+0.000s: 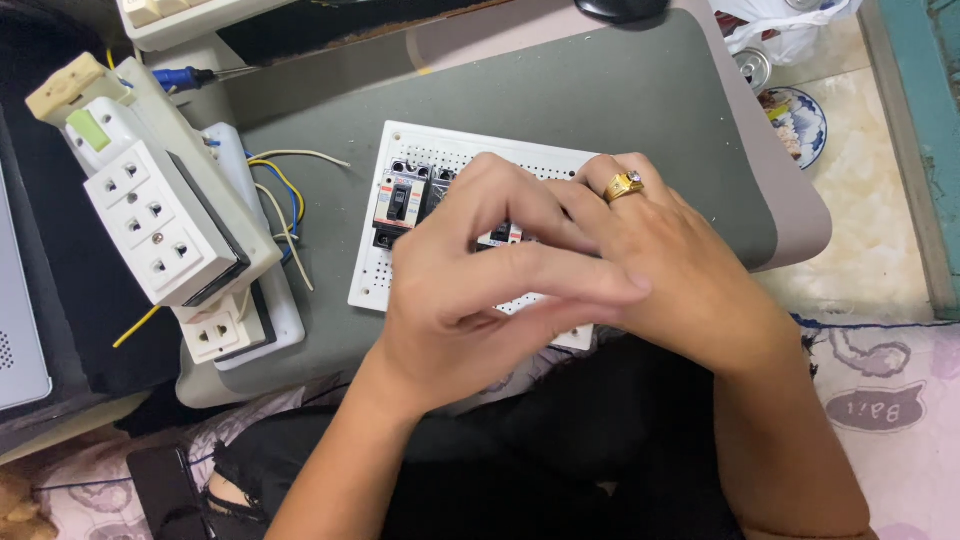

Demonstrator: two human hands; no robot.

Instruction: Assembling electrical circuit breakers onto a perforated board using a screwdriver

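Head view: left hand (470,290) and right hand (660,260) overlapped above a white perforated board (420,150) lying on the grey worktop (600,100); fingers (560,285) curled over a small circuit breaker (400,205) mounted there, though their grip could not be judged; white socket box (160,225) lay left

White socket blocks (165,225) with loose wires (285,190) lie left; a screwdriver (185,77) behind; a patterned plate (800,122) right.

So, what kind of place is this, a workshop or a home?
Probably a home, with a small electrical hobby corner on the floor. Both hands, left hand and right hand, work on a white perforated board with circuit breakers, laid on a grey lap table. White socket boxes lie beside it.
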